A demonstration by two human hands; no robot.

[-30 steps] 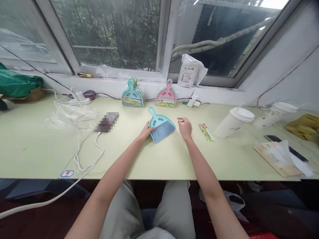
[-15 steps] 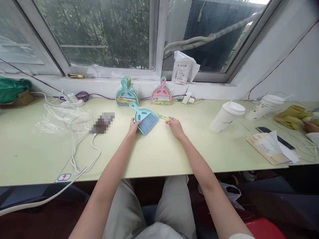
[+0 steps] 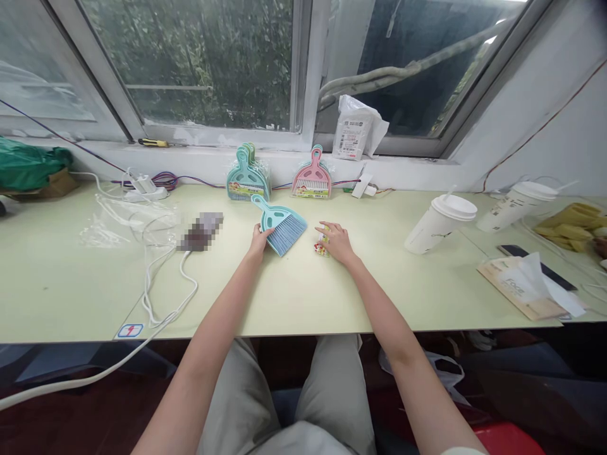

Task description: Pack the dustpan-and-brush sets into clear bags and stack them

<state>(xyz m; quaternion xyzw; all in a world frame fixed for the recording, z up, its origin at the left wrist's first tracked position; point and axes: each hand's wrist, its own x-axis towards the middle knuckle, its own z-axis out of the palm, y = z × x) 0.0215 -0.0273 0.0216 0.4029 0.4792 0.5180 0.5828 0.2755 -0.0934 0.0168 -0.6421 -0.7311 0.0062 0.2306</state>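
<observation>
Left hand (image 3: pixel 258 241): fingers closed on the near left edge of the small teal plastic dustpan with a blue-bristled brush nested in it (image 3: pixel 279 226). The set lies flat on the pale green table (image 3: pixel 303 297), about midway along it and nearer the far edge, handle pointing to the far left.

Right hand (image 3: pixel 336 241): fingers curled down on a narrow printed paper label strip (image 3: pixel 322 242), pinning it to the table just right of the dustpan. Whether the strip is pinched or only pressed cannot be told.

Handling, by judgement: the dustpan set looks light and stiff, with smooth plastic that may slide on the tabletop; the handle or the side rim gives the surest hold, while the bristles are soft and would bend. The label is thin and limp, best lifted by an edge.

Far edge, against the sill: a stack of teal dustpan sets in clear wrap (image 3: pixel 247 177) and a wrapped pink dustpan set (image 3: pixel 313 179), both upright.

Left part of the table: crumpled clear plastic bags (image 3: pixel 126 218) and a white power cable (image 3: pixel 164 284).

Right part: two white lidded paper cups (image 3: pixel 439 223), the nearer one tilted; a dark phone (image 3: pixel 535 262); paper tissues (image 3: pixel 540 287).
</observation>
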